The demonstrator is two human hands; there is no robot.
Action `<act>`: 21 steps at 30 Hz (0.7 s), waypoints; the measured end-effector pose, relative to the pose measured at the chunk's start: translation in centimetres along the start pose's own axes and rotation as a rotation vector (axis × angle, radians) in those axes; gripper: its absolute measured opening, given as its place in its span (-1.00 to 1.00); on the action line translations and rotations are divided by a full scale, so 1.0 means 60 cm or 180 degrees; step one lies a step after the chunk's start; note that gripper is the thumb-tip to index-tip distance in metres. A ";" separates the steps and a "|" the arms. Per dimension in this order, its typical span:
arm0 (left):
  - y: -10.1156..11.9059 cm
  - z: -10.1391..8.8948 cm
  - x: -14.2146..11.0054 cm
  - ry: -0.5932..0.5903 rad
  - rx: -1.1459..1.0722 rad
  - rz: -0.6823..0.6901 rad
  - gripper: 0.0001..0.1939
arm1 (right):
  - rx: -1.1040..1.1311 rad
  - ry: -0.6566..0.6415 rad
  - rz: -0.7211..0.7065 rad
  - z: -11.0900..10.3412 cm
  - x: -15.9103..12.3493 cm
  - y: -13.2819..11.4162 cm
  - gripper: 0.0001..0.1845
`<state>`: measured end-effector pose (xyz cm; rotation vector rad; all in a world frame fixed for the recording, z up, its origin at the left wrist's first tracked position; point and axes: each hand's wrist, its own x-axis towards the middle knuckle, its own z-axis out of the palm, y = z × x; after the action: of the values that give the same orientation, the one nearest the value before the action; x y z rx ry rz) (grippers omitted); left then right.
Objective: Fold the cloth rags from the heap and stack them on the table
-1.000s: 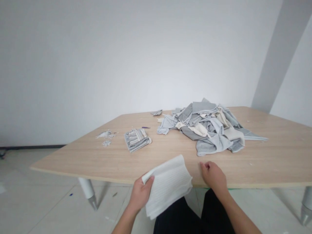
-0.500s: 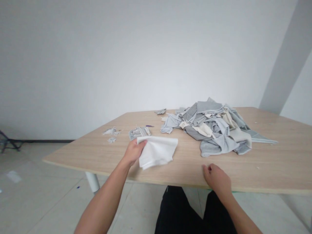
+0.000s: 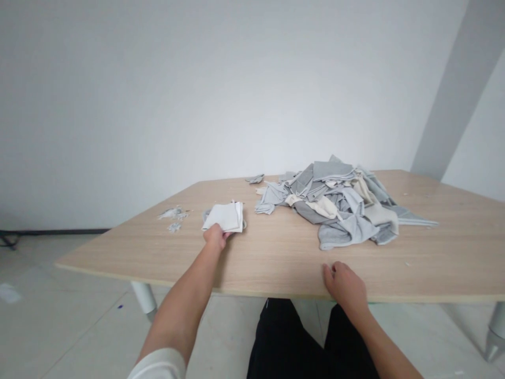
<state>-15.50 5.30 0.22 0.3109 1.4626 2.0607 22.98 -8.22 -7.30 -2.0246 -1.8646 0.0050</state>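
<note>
My left hand (image 3: 215, 236) is closed on the near edge of a folded white cloth (image 3: 224, 215). The cloth lies over a small stack of folded grey fabric pieces (image 3: 205, 215), which it mostly covers. Close to the table's front edge, my right hand (image 3: 344, 285) rests with its fingers curled in. Whatever those fingers may hold is hidden. Beyond the right hand spreads a large heap of grey and cream cloths (image 3: 335, 200), which it does not touch.
White scraps (image 3: 173, 216) lie on the wooden table (image 3: 276, 263) left of the stack. A small grey cloth piece (image 3: 255, 179) sits near the back edge, by the wall (image 3: 252, 89). My dark-clad knees (image 3: 280, 337) are under the front edge.
My left hand has carried the white cloth from the table's front edge forward and left, onto the folded stack. My right hand has stayed curled in about the same place.
</note>
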 end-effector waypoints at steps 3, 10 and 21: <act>-0.012 -0.006 0.004 -0.0094 0.0134 -0.0182 -0.65 | -0.0030 -0.0008 -0.0020 0.001 0.001 0.001 -0.63; 0.000 0.002 0.003 -0.0469 0.0179 0.0069 -0.66 | -0.0033 0.0007 -0.0008 0.005 0.000 0.004 -0.62; 0.065 0.058 0.019 -0.0448 -0.0551 0.0760 -0.74 | -0.0120 0.0083 -0.0151 0.012 -0.001 0.011 -0.63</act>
<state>-15.93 7.83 4.92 0.5713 1.2025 2.2849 23.45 -8.09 -8.18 -1.9951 -1.9097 -0.0694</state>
